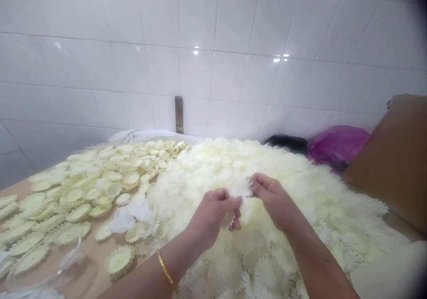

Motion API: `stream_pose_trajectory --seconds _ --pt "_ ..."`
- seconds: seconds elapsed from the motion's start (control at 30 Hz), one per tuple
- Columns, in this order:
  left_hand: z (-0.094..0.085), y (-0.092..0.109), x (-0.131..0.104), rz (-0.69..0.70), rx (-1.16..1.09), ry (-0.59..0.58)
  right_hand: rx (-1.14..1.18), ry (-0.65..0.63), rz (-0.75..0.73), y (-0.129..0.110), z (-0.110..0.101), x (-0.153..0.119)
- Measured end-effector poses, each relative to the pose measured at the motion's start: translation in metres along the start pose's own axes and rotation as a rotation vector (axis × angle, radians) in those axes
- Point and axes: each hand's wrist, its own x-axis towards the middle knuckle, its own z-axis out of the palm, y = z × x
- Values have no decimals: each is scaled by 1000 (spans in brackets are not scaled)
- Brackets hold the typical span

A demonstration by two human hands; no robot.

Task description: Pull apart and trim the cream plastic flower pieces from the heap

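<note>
Disc [240, 187]: thin, white, notch-edged; held between both hands, above the front of the heap [267, 165].
Left hand [213, 216]: thumb and forefinger pinch the disc's near edge; the lower fingers curl round another notched piece [228, 220].
Right hand [271, 196]: thumb and fingertips grip the disc's right edge.
Handling: the disc looks flimsy, so a light pinch at the rim should suit it; pulling both sides hard could tear or crease the notches. Steady left fingers would keep the lower piece from slipping out.
Bracelet [165, 270]: gold, on the left wrist.
Table [93, 268]: tan, bare in patches at the left; the heap covers much of the middle and right.
Stacks [130, 179]: pale yellow, notched, lying loosely left of the heap.
White scrap [130, 214]: crumpled, between stacks and heap.
Wall [196, 23]: pale glossy tiles with light reflections; a metal strip [179, 114] stands against it.
Right side: a black item [288, 143], too unclear to name, beside a pink bag [336, 143]; a brown box [390, 156] nearer.
</note>
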Motion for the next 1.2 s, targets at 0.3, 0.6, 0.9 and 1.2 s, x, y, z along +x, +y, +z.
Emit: stream_pose_trajectory --seconds 0.3,0.6,0.9,1.2 --pt "-1 -1 1 -18 -2 60 -38 -5 -6 -3 -5 0" --pt "3 -1 -1 -11 38 54 -143 -115 -61 -8 -1 -5" --pt "6 -4 -3 -80 62 70 160 427 -19 10 -30 11" --pt "5 -6 -1 -66 61 81 134 -194 5 -1 -27 1"
